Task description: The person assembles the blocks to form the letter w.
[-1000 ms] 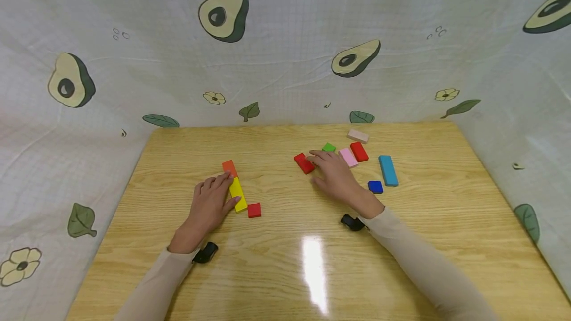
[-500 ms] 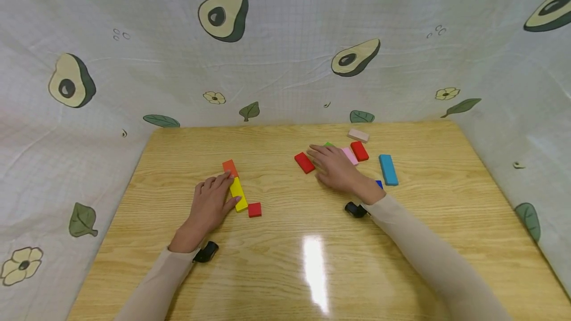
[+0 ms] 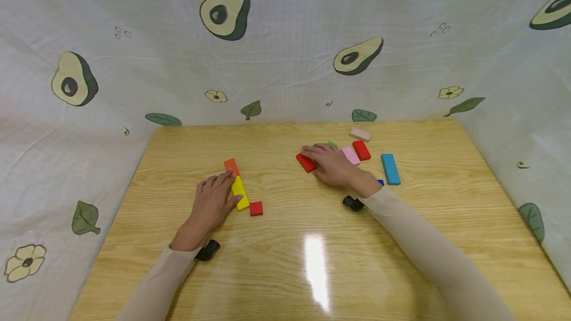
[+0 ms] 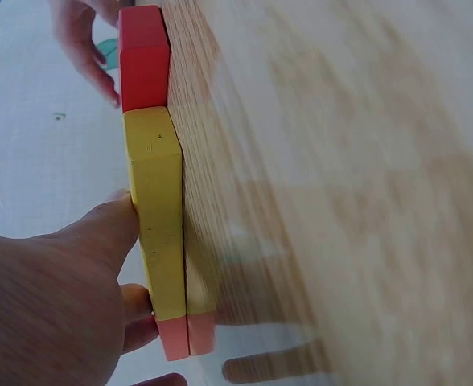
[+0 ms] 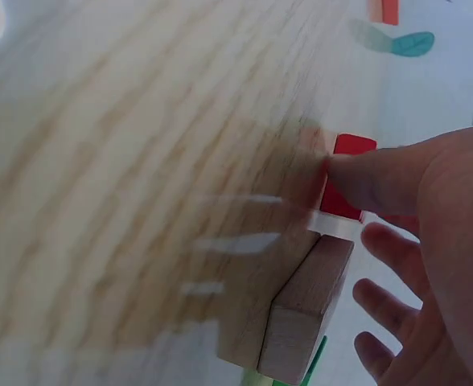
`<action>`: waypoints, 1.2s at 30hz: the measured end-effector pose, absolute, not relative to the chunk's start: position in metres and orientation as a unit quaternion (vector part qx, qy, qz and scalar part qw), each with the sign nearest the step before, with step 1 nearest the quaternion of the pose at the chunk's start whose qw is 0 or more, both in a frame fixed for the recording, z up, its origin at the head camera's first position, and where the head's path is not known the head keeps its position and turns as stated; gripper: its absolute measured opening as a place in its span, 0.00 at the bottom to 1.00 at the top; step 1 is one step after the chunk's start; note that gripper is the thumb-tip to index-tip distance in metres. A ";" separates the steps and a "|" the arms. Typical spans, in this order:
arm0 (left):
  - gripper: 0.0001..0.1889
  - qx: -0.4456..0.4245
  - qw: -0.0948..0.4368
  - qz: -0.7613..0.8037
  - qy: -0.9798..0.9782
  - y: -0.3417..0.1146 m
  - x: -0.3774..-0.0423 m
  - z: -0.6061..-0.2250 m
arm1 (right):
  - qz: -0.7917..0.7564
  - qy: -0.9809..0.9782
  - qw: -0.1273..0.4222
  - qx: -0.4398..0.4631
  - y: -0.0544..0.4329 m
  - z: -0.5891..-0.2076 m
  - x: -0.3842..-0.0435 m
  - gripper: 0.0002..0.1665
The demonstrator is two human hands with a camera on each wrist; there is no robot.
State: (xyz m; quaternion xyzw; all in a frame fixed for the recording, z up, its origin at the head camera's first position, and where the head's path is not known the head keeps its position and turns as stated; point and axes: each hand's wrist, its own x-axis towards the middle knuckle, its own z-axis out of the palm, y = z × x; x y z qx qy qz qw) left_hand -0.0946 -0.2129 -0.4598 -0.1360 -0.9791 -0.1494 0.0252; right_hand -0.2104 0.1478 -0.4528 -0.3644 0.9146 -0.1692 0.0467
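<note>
A yellow block (image 3: 240, 193) lies end to end with an orange block (image 3: 231, 165). My left hand (image 3: 210, 208) rests at both, its thumb touching the yellow one and other fingertips by the orange one. Beside the yellow block's near end sits a small red block (image 3: 256, 208). My right hand (image 3: 335, 166) is at a longer red block (image 3: 305, 163), partly covering it. In the right wrist view the thumb is on that block's near side and a finger shows behind, pinching it. A brown wooden block (image 5: 305, 310) stands close below this hand, hidden in the head view.
Around the right hand lie a mostly covered green block (image 3: 332, 143), a pink block (image 3: 350, 155), another red block (image 3: 362, 150), a beige block (image 3: 360, 134), a light blue block (image 3: 390, 169) and a partly hidden dark blue block (image 3: 380, 182). A printed cloth (image 3: 276, 38) borders the table.
My right hand first drew slightly off the longer red block, then came back left with its fingers over it. The left hand stays in place on the yellow and orange blocks.
</note>
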 end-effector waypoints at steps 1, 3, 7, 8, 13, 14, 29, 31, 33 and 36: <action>0.31 -0.136 0.026 -0.149 -0.979 -0.213 -0.095 -0.460 | -0.166 0.915 0.046 -0.365 0.147 -0.453 -0.210 0.34; 0.31 -0.137 0.027 -0.149 -0.979 -0.213 -0.095 -0.460 | -0.158 0.916 0.040 -0.368 0.147 -0.453 -0.210 0.34; 0.31 -0.137 0.029 -0.147 -0.979 -0.213 -0.095 -0.460 | -0.150 0.917 0.028 -0.369 0.146 -0.454 -0.210 0.34; 0.31 -0.137 0.030 -0.147 -0.979 -0.213 -0.095 -0.460 | -0.151 0.918 0.026 -0.367 0.146 -0.454 -0.209 0.34; 0.30 -0.136 0.031 -0.147 -0.979 -0.212 -0.094 -0.460 | -0.159 0.921 0.020 -0.355 0.143 -0.456 -0.206 0.33; 0.31 -0.136 0.031 -0.147 -0.979 -0.212 -0.094 -0.460 | -0.165 0.921 0.019 -0.352 0.142 -0.456 -0.204 0.33; 0.31 -0.133 0.027 -0.144 -0.980 -0.211 -0.094 -0.459 | -0.180 0.919 -0.028 -0.350 0.096 -0.450 -0.162 0.34; 0.31 -0.133 0.027 -0.144 -0.980 -0.211 -0.094 -0.459 | -0.178 0.919 -0.030 -0.351 0.090 -0.449 -0.157 0.33; 0.31 -0.133 0.026 -0.144 -0.980 -0.211 -0.094 -0.459 | -0.177 0.919 -0.032 -0.351 0.085 -0.449 -0.154 0.33; 0.31 -0.133 0.026 -0.143 -0.980 -0.212 -0.094 -0.459 | -0.178 0.920 -0.030 -0.347 0.079 -0.449 -0.149 0.33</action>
